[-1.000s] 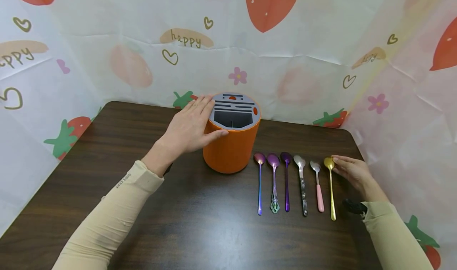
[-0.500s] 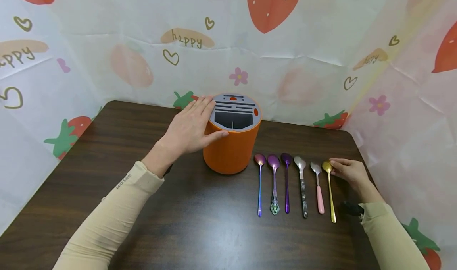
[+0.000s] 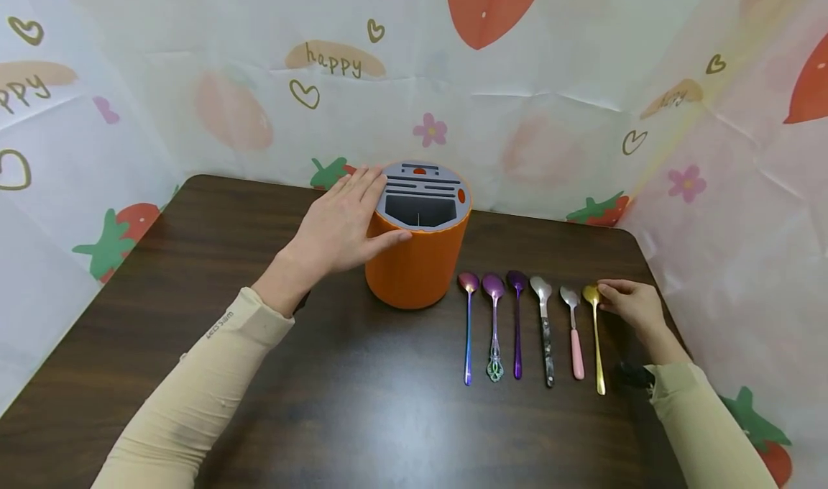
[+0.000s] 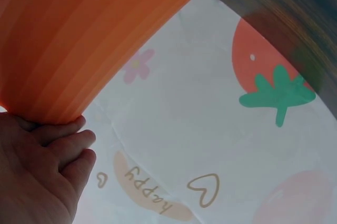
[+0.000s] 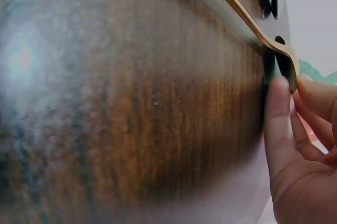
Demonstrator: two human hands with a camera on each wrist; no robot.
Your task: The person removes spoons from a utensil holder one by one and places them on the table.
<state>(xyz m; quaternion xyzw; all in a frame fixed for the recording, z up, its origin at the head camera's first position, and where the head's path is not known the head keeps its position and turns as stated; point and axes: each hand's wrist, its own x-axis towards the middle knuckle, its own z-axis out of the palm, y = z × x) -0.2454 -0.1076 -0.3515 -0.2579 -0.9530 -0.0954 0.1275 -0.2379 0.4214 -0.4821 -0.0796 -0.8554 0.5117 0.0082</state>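
My left hand (image 3: 343, 223) lies against the left side of an orange cylindrical holder (image 3: 414, 273), its straight fingers along the rim and the thumb across the front. Slots and a wide opening show in the holder's grey top. In the left wrist view, fingertips (image 4: 79, 124) touch the holder's edge. At the right, my right hand (image 3: 637, 308) pinches the bowl end of a gold spoon (image 3: 597, 345). The right wrist view shows thumb and finger at the tip of the gold spoon (image 5: 247, 16), its long handle running away to the upper left.
Left of the gold spoon, several spoons lie in a row: a pink-handled spoon (image 3: 577, 352), one with a dark patterned handle (image 3: 547, 345), and purple or iridescent ones (image 3: 494, 323). A printed cloth (image 3: 550, 65) hangs behind the dark wooden table (image 3: 336, 403).
The right hand and the gold spoon's bowl end have shifted slightly left, toward the pink-handled spoon. The left hand stays on the holder. The head view has tilted a little.
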